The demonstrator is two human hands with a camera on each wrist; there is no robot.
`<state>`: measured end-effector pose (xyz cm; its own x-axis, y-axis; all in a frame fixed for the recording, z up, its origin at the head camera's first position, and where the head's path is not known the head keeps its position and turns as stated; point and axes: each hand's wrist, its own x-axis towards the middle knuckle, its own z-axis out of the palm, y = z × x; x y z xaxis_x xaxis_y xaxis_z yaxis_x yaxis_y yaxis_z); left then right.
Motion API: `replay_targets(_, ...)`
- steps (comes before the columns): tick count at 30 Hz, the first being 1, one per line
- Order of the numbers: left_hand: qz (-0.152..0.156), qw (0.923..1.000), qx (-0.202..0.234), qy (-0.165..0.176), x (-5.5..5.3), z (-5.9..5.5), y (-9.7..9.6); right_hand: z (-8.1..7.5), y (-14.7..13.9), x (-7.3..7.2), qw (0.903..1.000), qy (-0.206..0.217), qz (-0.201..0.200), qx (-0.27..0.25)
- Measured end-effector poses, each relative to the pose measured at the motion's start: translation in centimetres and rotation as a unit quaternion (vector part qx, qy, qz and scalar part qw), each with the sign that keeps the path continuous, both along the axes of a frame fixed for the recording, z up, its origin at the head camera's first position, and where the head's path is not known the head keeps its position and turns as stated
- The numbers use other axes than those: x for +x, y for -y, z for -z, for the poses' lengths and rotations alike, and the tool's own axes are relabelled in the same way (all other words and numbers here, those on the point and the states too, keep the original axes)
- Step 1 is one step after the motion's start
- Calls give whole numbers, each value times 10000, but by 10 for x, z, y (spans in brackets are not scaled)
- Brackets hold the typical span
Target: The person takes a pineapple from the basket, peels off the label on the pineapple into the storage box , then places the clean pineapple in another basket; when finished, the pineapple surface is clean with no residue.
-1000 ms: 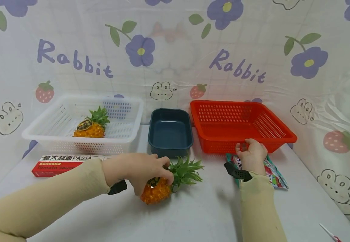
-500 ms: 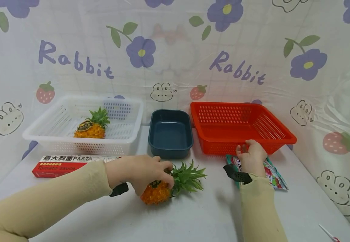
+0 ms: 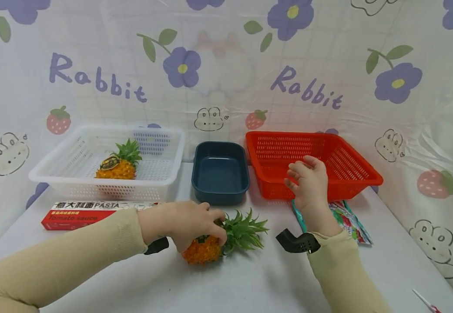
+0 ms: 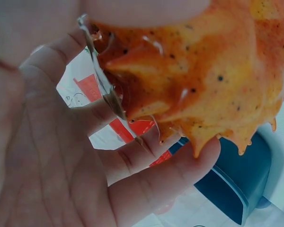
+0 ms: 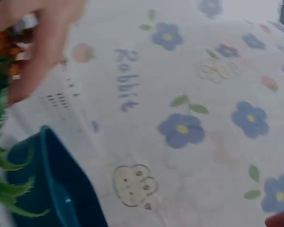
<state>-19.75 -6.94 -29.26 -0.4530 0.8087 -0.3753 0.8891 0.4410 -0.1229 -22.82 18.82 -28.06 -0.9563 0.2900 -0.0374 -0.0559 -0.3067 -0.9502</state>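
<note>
An orange toy pineapple (image 3: 202, 252) with a green leafy crown (image 3: 243, 230) lies on its side at the middle of the table. My left hand (image 3: 185, 224) grips its body from above. In the left wrist view the fingers curl round the spiky orange skin (image 4: 189, 85). My right hand (image 3: 308, 187) is raised in front of the red basket (image 3: 277, 189), its fingers loosely bent and holding nothing. Partly hidden below that hand, a shiny printed packet (image 3: 349, 221) lies on the table.
A white basket (image 3: 163, 184) holding another pineapple (image 3: 117, 167) stands at the back left. Between the baskets is a dark blue bin (image 3: 220, 193). A red and white pasta box (image 3: 73, 217) lies at the left; something thin, white and red (image 3: 426, 301), sits front right.
My right hand has lifted off the packet and moved up and slightly left. The left hand stays on the pineapple, whose crown has shifted slightly right.
</note>
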Motion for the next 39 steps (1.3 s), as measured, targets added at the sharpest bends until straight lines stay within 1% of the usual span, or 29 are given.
replay_targets(1,4,10000,-9,0,0,0,0,2,3,2,9990,-84,-226,384)
replay_targets(2,12,10000,-18,-11,0,0,-1,5,6,3,9955,-183,-465,801)
replay_targets(3,14,10000,-26,-22,0,0,-1,9,8,4,9893,-321,-714,1228)
replay_targets(4,11,10000,-31,-29,0,1,-1,13,10,5,9805,-471,-958,1650)
replay_targets(5,11,10000,-43,-31,0,1,-2,18,12,5,9691,-603,-1230,2051)
replay_targets(6,1,10000,-51,-29,0,1,-2,23,13,6,9545,-749,-1490,2471)
replay_targets(7,-12,10000,-63,-24,0,1,-3,27,14,8,9368,-886,-1749,2897)
replay_targets(8,-18,10000,-78,-28,0,1,-3,32,14,9,9166,-1034,-2009,3298)
replay_targets(9,-28,10000,-90,-22,0,1,-3,36,15,10,8947,-1170,-2267,3667)
replay_targets(11,-38,9999,-120,-15,0,1,-4,44,14,14,8462,-1381,-2750,4349)
replay_targets(13,-29,9999,-151,-26,0,1,-5,50,14,17,8003,-1534,-3168,4854)
replay_targets(15,-9,9998,-177,-59,0,1,-5,54,14,19,7590,-1600,-3496,5255)
replay_targets(18,11,9998,-171,-93,0,1,-5,60,17,22,7098,-1525,-3828,5714)
replay_targets(19,14,9998,-160,-95,1,1,-5,62,19,23,6951,-1504,-3890,5856)
replay_targets(20,8,9999,-140,-86,1,1,-5,63,20,23,6840,-1481,-3942,5957)
replay_targets(22,-5,10000,-73,-44,1,1,-4,67,23,24,6682,-1434,-3955,6137)
replay_targets(23,1,10000,-26,-38,1,1,-3,69,23,25,6635,-1432,-3916,6212)
replay_targets(24,-13,10000,42,-3,1,1,-2,70,24,26,6609,-1427,-3869,6270)
replay_targets(26,-113,9995,239,148,1,2,1,73,25,27,6596,-1431,-3733,6365)
replay_targets(28,-332,9973,521,387,1,2,6,74,26,28,6570,-1471,-3608,6454)
replay_targets(30,-637,9918,907,631,3,1,11,75,26,28,6516,-1549,-3530,6533)
replay_targets(31,-832,9870,1152,746,4,1,15,76,26,29,6480,-1584,-3504,6574)
replay_targets(32,-1022,9805,1460,834,5,1,18,76,27,29,6448,-1620,-3490,6605)
replay_targets(33,-1221,9715,1822,899,7,1,21,76,27,29,6420,-1656,-3477,6630)
replay_targets(34,-1405,9604,2226,918,9,2,24,76,27,29,6395,-1685,-3468,6651)
replay_targets(35,-1585,9466,2660,898,11,5,27,75,27,29,6379,-1699,-3466,6665)
replay_targets(36,-1829,9282,3106,922,14,8,29,75,26,29,6361,-1709,-3473,6675)
replay_targets(37,-2053,9073,3547,935,18,12,31,75,26,29,6346,-1718,-3481,6683)
replay_targets(39,-2512,8606,4335,913,24,23,33,75,26,29,6328,-1745,-3498,6684)
